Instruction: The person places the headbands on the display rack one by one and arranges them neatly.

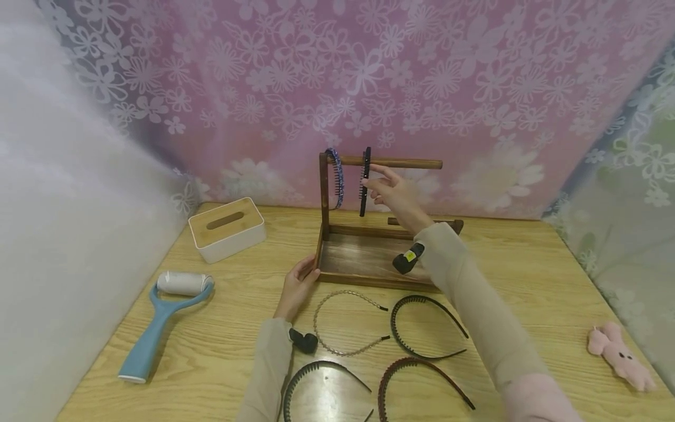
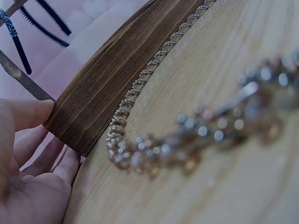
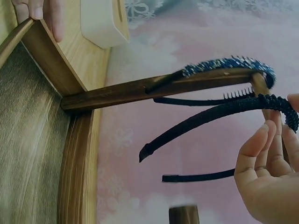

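My right hand point(image 1: 398, 196) pinches a black headband point(image 1: 365, 181) that hangs over the upper bar of a wooden stand point(image 1: 324, 199). In the right wrist view, dark beads cover the top of this black headband point(image 3: 196, 122), and its ends point away from my fingers. A glittery blue headband point(image 1: 339, 179) with comb teeth hangs on the same bar, close to the post. Down at the stand's front left corner, my left hand point(image 1: 296, 288) grips the tray edge, thumb on top, as the left wrist view shows. A beaded headband point(image 1: 315, 328) lies on the table beside that hand.
Three more toothed headbands, black point(image 1: 392, 322), dark point(image 1: 287, 392) and dark red point(image 1: 382, 390), lie in front of the stand. To the left are a tissue box point(image 1: 232, 246) and a blue-handled lint roller point(image 1: 150, 337). A pink plush toy point(image 1: 622, 357) lies far right.
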Demonstrator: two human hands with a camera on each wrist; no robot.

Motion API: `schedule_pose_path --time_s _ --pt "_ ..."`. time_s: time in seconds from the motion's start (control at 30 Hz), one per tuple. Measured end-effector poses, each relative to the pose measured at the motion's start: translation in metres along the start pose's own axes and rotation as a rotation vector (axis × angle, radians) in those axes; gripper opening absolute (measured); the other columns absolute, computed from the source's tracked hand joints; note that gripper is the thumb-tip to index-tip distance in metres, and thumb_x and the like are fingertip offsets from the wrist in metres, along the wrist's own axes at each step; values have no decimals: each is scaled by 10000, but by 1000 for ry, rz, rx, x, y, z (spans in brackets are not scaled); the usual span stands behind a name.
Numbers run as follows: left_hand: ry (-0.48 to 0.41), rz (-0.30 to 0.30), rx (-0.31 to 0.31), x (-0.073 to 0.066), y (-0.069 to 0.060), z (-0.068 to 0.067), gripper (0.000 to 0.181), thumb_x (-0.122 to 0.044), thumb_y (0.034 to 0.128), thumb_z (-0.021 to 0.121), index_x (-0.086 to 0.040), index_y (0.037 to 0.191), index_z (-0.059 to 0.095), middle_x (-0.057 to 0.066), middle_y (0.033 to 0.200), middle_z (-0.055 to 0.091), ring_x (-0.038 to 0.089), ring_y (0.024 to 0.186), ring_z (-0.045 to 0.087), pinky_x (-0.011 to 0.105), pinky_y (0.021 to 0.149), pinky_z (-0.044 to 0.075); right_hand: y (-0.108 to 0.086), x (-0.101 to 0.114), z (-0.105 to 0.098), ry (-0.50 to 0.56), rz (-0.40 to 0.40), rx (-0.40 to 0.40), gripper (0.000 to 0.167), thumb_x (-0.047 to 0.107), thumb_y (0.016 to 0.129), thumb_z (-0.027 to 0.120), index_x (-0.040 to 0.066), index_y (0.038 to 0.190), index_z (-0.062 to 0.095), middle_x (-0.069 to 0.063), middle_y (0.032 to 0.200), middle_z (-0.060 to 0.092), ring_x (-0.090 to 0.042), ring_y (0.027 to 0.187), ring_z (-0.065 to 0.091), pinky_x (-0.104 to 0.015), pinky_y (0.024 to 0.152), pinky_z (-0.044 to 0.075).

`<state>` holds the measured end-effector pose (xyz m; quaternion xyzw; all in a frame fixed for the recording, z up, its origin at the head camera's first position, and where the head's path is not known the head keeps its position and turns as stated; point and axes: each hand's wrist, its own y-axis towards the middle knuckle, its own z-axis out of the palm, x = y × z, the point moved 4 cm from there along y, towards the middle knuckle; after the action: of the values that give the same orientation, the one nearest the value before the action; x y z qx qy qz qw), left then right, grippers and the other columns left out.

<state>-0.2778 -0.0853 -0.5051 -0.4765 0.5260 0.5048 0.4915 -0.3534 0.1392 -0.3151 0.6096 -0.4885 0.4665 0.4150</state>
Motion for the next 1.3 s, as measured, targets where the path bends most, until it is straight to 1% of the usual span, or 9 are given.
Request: schedule_pose_path --time_s 0.17,0.33,0.53,0.73,0.8,0.87,0.97,1.17,1.3 --pt "-9 -5 7 1 -1 -1 479 -10 968 567 99 1411 422 270 1482 419 408 1390 400 462 1178 353 3 5 13 -57 28 59 590 408 951 608 299 1486 385 -104 1338 554 -217 980 553 -365 909 508" --pt "12 -1 6 0 -2 -1 476 -41 975 569 73 1417 431 246 1481 434 386 1386 417 439 1174 369 5 11 23 -61 39 100 610 416 957 595 292 1502 352 -121 1420 490 -263 1083 545 -433 1004 491" --pt "1 9 10 0 -1 -1 471 -40 976 566 74 1414 434 247 1482 433 388 1390 410 452 1183 356 11 13 32 -26 29 88 564 327 970 600 256 1489 392 -118 1305 551 -236 1008 552 -362 923 531" --pt "-3 9 10 -1 -2 -1 472 -32 977 560 77 1417 428 249 1484 429 392 1389 408 447 1189 349 16 14 41 -5 32 76 528 291 970 607 253 1466 431 -23 1009 580 -136 829 543 -270 785 538" --pt "-2 5 9 0 -2 -1 474 -35 979 559 74 1421 425 244 1488 426 393 1389 408 448 1190 348 16 13 44 8 37 90 540 291 971 605 247 1475 417 -13 970 561 -147 823 538 -320 821 542" --pt "-5 1 10 1 -3 -1 479 -41 979 561 66 1425 425 237 1492 424 389 1390 408 445 1190 348 16 10 46 18 40 103 545 296 974 601 244 1481 409 -16 960 554 -171 839 538 -367 851 538" --pt "0 -3 9 1 -3 -1 476 -46 981 560 61 1425 428 235 1490 428 387 1388 411 435 1184 358 13 4 47 22 30 121 548 300 978 593 221 1485 401 -42 1041 564 -192 868 536 -388 870 536" --pt "11 -8 0 1 -3 -1 466 -60 979 569 50 1415 448 222 1479 449 369 1385 424 418 1165 386 7 -7 47 51 12 139 530 251 985 588 176 1479 410 -89 1220 576 -144 880 540 -243 766 545" --pt "11 -1 5 1 -3 -1 466 -66 981 568 48 1416 447 222 1479 448 373 1382 426 409 1166 386 1 -18 45 71 23 142 539 266 983 595 162 1479 412 -92 1157 590 -180 910 559 -309 828 555"
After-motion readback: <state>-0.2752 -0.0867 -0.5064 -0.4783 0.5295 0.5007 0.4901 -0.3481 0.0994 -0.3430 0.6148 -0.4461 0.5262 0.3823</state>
